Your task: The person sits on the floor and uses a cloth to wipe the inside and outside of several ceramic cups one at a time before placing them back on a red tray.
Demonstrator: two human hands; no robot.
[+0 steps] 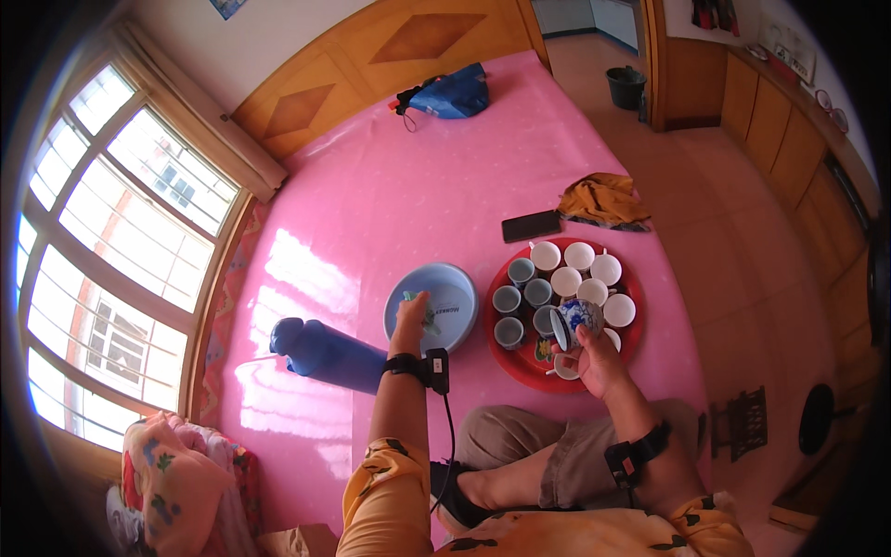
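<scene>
My left hand (pixel 412 315) is over a light blue basin (pixel 461 327), its fingers closed on a green cloth (pixel 432 324). My right hand (pixel 597 355) grips a blue-and-white patterned cup (pixel 578 322), tilted with its mouth towards the left. This cup is above a round red tray (pixel 495 361). Several white cups (pixel 566 282) stand on the tray's right side and several grey-blue cups (pixel 509 333) on its left. One more white cup (pixel 567 367) lies near my right fingers, partly hidden.
A large blue bottle (pixel 334 355) lies beside my left forearm. Behind the tray are a black phone (pixel 531 226) and a crumpled orange-brown cloth (pixel 602 198). A blue bag (pixel 456 92) rests far back on the pink bed cover (pixel 418 181). Folded bedding (pixel 174 480) sits at lower left.
</scene>
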